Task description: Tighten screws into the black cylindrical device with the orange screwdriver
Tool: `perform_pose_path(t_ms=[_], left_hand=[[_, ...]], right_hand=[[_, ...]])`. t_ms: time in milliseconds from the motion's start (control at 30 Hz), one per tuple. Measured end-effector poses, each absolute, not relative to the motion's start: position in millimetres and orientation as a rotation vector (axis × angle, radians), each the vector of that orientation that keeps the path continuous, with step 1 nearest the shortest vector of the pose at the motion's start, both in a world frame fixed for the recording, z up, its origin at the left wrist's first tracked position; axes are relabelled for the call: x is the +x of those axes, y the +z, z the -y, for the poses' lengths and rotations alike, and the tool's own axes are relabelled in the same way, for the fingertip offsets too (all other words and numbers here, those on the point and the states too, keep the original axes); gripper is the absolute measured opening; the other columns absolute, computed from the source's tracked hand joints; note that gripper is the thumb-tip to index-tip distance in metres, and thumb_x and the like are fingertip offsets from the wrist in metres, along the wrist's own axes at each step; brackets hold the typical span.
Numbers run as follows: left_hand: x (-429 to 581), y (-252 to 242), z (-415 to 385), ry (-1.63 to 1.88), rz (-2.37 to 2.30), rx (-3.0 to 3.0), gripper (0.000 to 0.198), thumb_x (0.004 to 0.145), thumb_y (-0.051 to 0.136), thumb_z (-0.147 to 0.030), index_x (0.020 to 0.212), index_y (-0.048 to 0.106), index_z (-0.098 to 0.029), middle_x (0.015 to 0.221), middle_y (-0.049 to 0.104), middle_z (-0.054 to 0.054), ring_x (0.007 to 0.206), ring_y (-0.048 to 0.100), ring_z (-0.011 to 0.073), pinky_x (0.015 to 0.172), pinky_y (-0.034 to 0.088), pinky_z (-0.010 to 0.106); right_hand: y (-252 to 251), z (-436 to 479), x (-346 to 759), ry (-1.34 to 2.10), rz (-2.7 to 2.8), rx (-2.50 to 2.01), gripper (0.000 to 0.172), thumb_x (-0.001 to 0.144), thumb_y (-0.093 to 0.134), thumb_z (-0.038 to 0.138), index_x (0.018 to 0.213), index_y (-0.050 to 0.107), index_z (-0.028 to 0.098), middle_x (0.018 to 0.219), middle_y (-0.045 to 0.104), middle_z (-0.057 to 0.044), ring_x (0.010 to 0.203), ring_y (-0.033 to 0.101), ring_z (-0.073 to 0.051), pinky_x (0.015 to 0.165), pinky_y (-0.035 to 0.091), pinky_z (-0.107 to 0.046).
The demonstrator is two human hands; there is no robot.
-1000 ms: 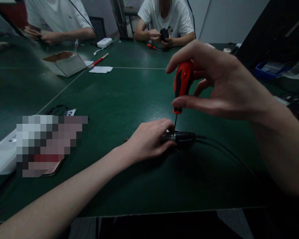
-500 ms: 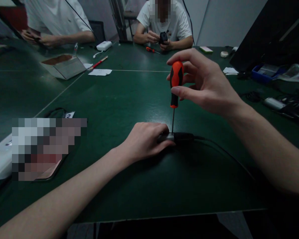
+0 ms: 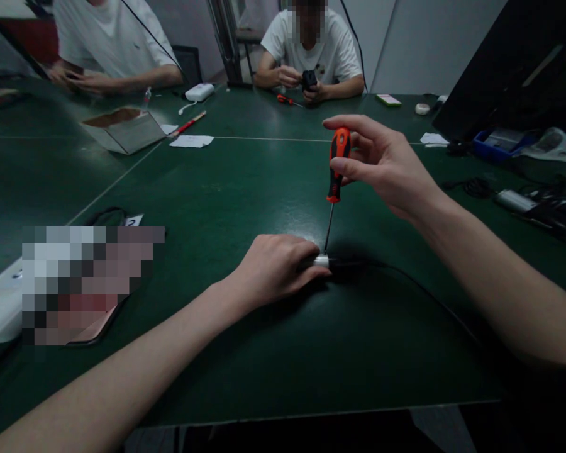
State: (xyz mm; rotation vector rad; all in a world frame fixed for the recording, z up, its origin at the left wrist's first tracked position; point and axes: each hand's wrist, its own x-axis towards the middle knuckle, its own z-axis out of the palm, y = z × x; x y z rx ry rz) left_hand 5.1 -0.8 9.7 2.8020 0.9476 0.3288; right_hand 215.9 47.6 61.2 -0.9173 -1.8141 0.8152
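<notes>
My left hand (image 3: 277,267) lies on the green table (image 3: 245,189), fingers curled over a small dark part with a silver end (image 3: 321,260); a black cable (image 3: 419,292) runs from it to the right. My right hand (image 3: 387,167) pinches the red and black handle of a screwdriver (image 3: 336,173) between thumb and fingers. The screwdriver stands almost upright, slightly tilted, and its thin shaft comes down to the silver end beside my left fingertips.
A blurred flat object (image 3: 89,283) lies at the left. An open cardboard box (image 3: 125,129), papers and a red pen sit further back. Two people in white shirts work at the far edge, one holding a black part (image 3: 308,80). Cables and a blue tray (image 3: 497,141) crowd the right.
My right hand and the screwdriver now appear smaller and farther off, with the handle tilted slightly right. The dark body of the part is now less visible. My left hand stays put.
</notes>
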Motion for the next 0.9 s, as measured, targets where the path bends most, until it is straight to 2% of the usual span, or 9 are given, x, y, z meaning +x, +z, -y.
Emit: perform_pose_path(t_ms=[167,333,500,633,700,767,900], left_hand=[[4,9,0,0.341,-0.930,2.806,0.032,0.094,0.055,-0.043,0.095,0.068,-0.015,0.079,0.069,0.006,0.067,0.064,0.0185,0.056,0.040,0.025],[4,9,1,0.350,-0.932,2.798,0.031,0.094,0.055,-0.042,0.095,0.068,-0.015,0.079,0.069,0.005,0.066,0.063,0.0181,0.055,0.040,0.025],[4,10,1,0.332,-0.936,2.791,0.030,0.093,0.056,-0.042,0.094,0.068,-0.014,0.079,0.069,0.006,0.066,0.063,0.0184,0.056,0.040,0.025],[3,9,1,0.351,-0.938,2.799,0.030,0.093,0.056,-0.042,0.095,0.068,-0.015,0.079,0.069,0.006,0.068,0.064,0.0187,0.057,0.040,0.025],[3,9,1,0.341,-0.945,2.805,0.029,0.093,0.056,-0.041,0.094,0.068,-0.015,0.078,0.069,0.006,0.066,0.063,0.0181,0.055,0.039,0.024],[3,10,1,0.330,-0.951,2.808,0.028,0.093,0.057,-0.040,0.092,0.067,-0.015,0.078,0.069,0.005,0.064,0.063,0.0174,0.054,0.038,0.024],[4,11,1,0.327,-0.929,2.799,0.027,0.093,0.057,-0.040,0.094,0.068,-0.016,0.080,0.070,0.005,0.065,0.063,0.0172,0.054,0.038,0.024]], right_hand=[[59,-51,219,0.882,1.795,-0.964,0.038,0.082,0.058,0.017,0.119,0.050,0.023,0.101,0.062,-0.001,0.098,0.062,-0.017,0.075,0.058,-0.032],[59,-56,224,0.741,1.841,-1.015,0.037,0.085,0.055,0.026,0.121,0.047,0.024,0.106,0.061,-0.003,0.099,0.061,-0.018,0.078,0.057,-0.032],[58,-57,224,0.552,1.926,-1.065,0.033,0.084,0.047,0.020,0.116,0.048,0.021,0.097,0.058,-0.002,0.089,0.059,-0.016,0.079,0.052,-0.031],[61,-43,215,0.474,2.021,-1.058,0.022,0.082,0.038,0.013,0.098,0.053,0.019,0.087,0.056,-0.001,0.074,0.054,-0.014,0.069,0.046,-0.028],[65,-35,210,0.480,2.182,-1.099,0.015,0.083,0.043,0.017,0.086,0.057,0.017,0.080,0.057,-0.001,0.070,0.052,-0.014,0.066,0.042,-0.027],[66,-30,208,0.580,2.467,-1.139,0.014,0.083,0.053,0.026,0.080,0.063,0.016,0.074,0.059,-0.001,0.066,0.052,-0.014,0.063,0.038,-0.026],[62,-29,207,0.884,2.860,-1.106,0.020,0.081,0.064,0.035,0.088,0.072,0.018,0.077,0.068,-0.002,0.067,0.057,-0.014,0.060,0.038,-0.024]])
